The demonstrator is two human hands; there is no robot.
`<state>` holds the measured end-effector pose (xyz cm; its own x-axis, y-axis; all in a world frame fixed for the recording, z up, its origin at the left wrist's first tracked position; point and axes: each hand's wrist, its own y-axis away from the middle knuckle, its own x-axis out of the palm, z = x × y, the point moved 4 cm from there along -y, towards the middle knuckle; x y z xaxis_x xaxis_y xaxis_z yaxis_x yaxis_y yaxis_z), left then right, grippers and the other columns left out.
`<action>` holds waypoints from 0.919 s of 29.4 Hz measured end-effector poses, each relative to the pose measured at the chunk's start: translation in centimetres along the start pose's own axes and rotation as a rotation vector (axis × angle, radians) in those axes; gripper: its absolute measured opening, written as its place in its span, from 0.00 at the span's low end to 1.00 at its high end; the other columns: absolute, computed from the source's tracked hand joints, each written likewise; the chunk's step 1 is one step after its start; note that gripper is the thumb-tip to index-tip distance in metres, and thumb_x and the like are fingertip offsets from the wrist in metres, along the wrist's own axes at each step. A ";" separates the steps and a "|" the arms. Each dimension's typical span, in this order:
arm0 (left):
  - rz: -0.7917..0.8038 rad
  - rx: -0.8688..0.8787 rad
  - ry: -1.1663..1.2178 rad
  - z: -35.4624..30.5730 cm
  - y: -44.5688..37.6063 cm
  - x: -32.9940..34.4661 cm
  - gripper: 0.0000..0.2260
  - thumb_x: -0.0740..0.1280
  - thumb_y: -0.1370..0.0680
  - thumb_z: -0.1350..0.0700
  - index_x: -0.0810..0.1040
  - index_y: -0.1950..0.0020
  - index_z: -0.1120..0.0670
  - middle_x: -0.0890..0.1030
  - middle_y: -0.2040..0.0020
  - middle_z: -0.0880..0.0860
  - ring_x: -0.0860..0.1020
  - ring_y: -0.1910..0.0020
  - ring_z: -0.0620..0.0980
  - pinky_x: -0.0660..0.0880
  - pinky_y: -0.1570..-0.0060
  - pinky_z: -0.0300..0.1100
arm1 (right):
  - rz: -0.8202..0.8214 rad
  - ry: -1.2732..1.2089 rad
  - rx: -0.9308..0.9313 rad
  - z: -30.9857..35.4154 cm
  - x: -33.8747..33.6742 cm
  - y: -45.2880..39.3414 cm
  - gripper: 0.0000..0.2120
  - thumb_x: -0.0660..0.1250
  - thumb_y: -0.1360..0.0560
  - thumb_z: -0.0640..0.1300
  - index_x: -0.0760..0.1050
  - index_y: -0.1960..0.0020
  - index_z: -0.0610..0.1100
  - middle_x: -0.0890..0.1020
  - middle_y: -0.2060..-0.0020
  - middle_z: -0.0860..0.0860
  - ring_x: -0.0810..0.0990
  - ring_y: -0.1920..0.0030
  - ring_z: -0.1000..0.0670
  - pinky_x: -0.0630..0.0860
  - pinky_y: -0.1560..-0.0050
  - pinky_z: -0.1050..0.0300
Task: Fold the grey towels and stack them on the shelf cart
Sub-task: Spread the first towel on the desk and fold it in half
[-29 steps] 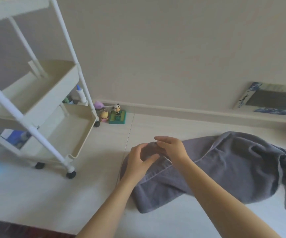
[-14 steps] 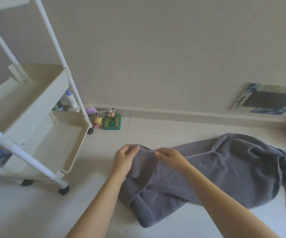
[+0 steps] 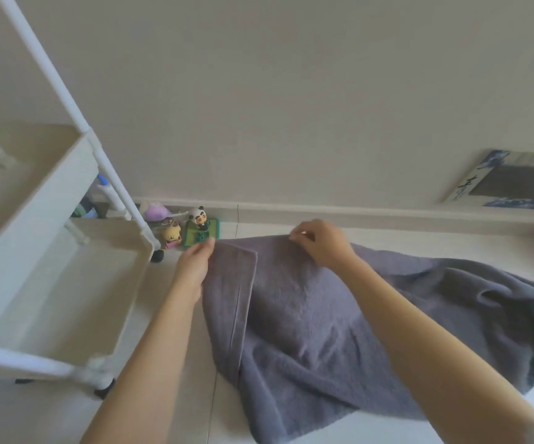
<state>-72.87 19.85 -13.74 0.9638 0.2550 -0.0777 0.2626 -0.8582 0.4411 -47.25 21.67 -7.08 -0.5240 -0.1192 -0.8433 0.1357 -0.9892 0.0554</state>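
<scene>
A grey towel is lifted off the pale floor by its top edge and hangs between my two hands, its right part crumpled on the floor. My left hand pinches the towel's upper left corner. My right hand grips the top edge further right, fingers curled over it. A hemmed strip of the towel is turned over along the left side. The white shelf cart stands at the left, and the two trays I can see hold no towels.
Small toy figures and a green base sit by the skirting board, just behind my left hand. Bottles stand behind the cart. A blue-and-white framed picture leans on the wall at right. The cart's wheel is near my left forearm.
Both hands have moved apart and away from me, lifting the towel's edge and spreading it. The view has shifted closer to the cart.
</scene>
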 end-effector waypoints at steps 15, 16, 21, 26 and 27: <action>-0.171 0.223 -0.739 9.9 7.1 1.8 0.33 0.77 0.36 0.43 0.73 0.38 0.57 0.72 0.41 0.58 0.64 0.37 0.58 0.62 0.37 0.48 | 0.398 0.308 0.014 -6.2 13.1 7.2 0.43 0.26 0.35 0.72 0.41 0.24 0.56 0.42 0.24 0.57 0.38 0.24 0.51 0.35 0.27 0.54; -0.152 0.241 -0.749 10.2 7.6 1.9 0.35 0.78 0.37 0.44 0.71 0.36 0.57 0.70 0.39 0.58 0.62 0.37 0.56 0.61 0.37 0.47 | 0.376 0.318 0.028 -6.4 13.0 7.4 0.45 0.23 0.37 0.73 0.39 0.24 0.56 0.40 0.24 0.56 0.36 0.25 0.51 0.33 0.28 0.53; -0.220 0.246 -0.631 10.9 9.2 1.2 0.22 0.78 0.34 0.53 0.74 0.46 0.59 0.73 0.47 0.57 0.67 0.42 0.57 0.64 0.42 0.46 | 0.119 0.297 0.003 -5.3 12.3 10.9 0.38 0.30 0.25 0.66 0.62 0.26 0.51 0.60 0.26 0.49 0.56 0.25 0.44 0.42 0.27 0.53; -0.174 -0.057 -0.159 12.2 9.5 -0.7 0.11 0.74 0.29 0.53 0.77 0.65 0.56 0.80 0.67 0.52 0.79 0.62 0.55 0.74 0.58 0.47 | 0.166 0.322 0.089 -8.7 13.6 15.9 0.32 0.32 0.23 0.66 0.53 0.25 0.56 0.55 0.25 0.53 0.53 0.25 0.46 0.36 0.28 0.55; -0.159 -0.129 -0.047 12.5 9.5 -1.0 0.11 0.74 0.29 0.53 0.77 0.66 0.56 0.79 0.69 0.52 0.76 0.65 0.53 0.73 0.61 0.47 | 0.162 0.332 0.090 -9.1 13.4 16.2 0.34 0.27 0.26 0.67 0.48 0.25 0.57 0.50 0.25 0.55 0.48 0.25 0.49 0.34 0.28 0.55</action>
<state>-70.81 5.83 -20.65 0.9125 0.3594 -0.1954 0.4066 -0.7437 0.5307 -44.38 4.84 -22.37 -0.1988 -0.2546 -0.9464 0.1124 -0.9652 0.2361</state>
